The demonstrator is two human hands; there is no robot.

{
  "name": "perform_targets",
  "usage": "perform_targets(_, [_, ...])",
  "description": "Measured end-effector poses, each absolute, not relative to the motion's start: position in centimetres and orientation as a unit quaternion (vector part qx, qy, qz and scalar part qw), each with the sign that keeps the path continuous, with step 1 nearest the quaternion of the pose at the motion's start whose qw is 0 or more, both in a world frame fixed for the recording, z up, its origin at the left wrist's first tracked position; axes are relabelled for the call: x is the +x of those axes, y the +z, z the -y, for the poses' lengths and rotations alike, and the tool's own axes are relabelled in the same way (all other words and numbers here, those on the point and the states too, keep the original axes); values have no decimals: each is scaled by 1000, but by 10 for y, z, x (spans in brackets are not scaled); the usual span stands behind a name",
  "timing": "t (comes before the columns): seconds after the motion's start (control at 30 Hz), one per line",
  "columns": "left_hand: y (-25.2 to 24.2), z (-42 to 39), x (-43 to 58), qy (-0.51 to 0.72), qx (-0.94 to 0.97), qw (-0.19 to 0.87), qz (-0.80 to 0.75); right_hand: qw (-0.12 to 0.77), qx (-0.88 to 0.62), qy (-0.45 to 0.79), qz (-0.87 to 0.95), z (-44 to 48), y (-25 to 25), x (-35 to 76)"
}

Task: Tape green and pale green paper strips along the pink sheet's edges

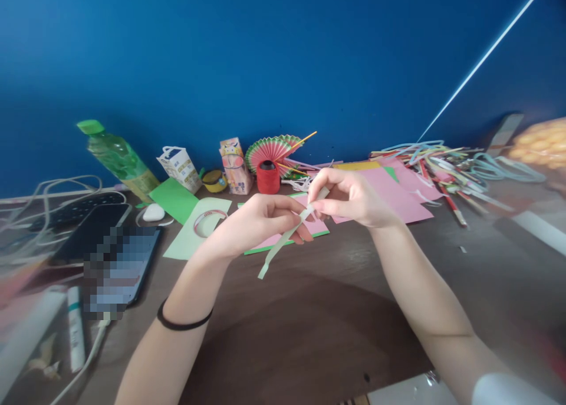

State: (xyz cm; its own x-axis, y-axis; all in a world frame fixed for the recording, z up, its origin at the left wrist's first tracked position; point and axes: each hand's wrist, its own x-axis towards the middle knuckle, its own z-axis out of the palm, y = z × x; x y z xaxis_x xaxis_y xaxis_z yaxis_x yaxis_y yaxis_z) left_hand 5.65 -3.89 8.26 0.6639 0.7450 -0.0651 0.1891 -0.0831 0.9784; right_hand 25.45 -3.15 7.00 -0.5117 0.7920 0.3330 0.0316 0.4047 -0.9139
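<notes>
Between my two hands, above the table, a pale green paper strip (278, 250) is folded or looped near its middle. My left hand (265, 219) pinches it from the left, thumb and fingers closed on the paper. From the right, my right hand (342, 196) grips the same strip close to the fold, fingertips pressed together. One end of the strip dangles down to the left below my left fingers; a shorter end points up by my right fingers. The exact shape of the fold is partly hidden by my fingertips. Pink and green paper (265, 244) lies beneath my hands.
Behind stand a red thread spool (267, 178), a folded paper fan (272, 148), a small patterned box (236, 166) and a green bottle (117, 157). Tape (206, 222) rests on light green paper at left, near a phone (128, 266). Paper strips (442, 169) are heaped at right.
</notes>
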Motion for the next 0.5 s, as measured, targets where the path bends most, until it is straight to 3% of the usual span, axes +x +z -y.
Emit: perform_targets(0.5, [83, 39, 57, 231, 705, 581, -334, 396, -293, 460, 739, 30, 69, 255])
